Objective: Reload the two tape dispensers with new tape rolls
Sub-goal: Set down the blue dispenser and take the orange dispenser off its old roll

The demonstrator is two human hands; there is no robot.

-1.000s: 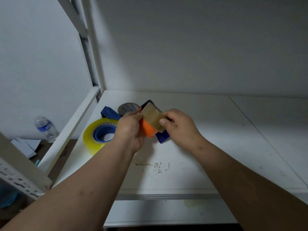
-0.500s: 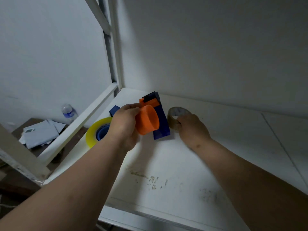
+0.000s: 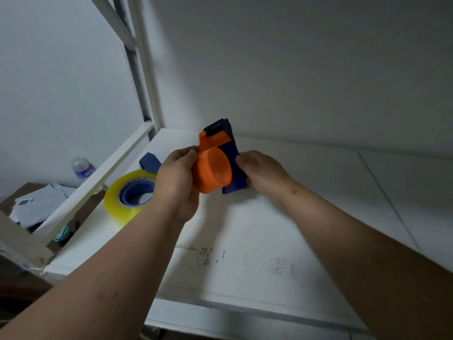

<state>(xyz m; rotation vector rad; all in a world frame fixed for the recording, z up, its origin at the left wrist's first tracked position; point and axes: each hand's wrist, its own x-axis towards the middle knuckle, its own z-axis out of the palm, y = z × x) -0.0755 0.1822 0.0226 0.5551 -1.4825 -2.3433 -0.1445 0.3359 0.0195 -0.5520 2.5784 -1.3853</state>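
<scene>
Two bare hands were in view, both on one tape dispenser (image 3: 221, 159) held just above the white shelf (image 3: 245, 241), toward its back left corner. The dispenser was dark blue with an orange hub, the hub bare and carrying no roll, its open end facing the camera. The left hand (image 3: 177, 182) gripped it from the left, fingers curled against the orange hub and the orange plate above it. The right hand (image 3: 261, 171) held the blue body from the right, fingers bent round its edge; what lay under that palm could not be told.

One tape roll (image 3: 128, 196) lay on the shelf to the left, clear yellowish tape round a blue core, partly behind the left wrist. One second blue dispenser part (image 3: 149, 161) showed just behind that roll, mostly hidden, so its full shape could not be told.

Off the shelf, lower left: one plastic water bottle (image 3: 82, 166) with a blue label, and a loose stack of papers (image 3: 39, 207) on a brown surface. White frame rails (image 3: 98, 177) ran along the shelf's left side.
</scene>
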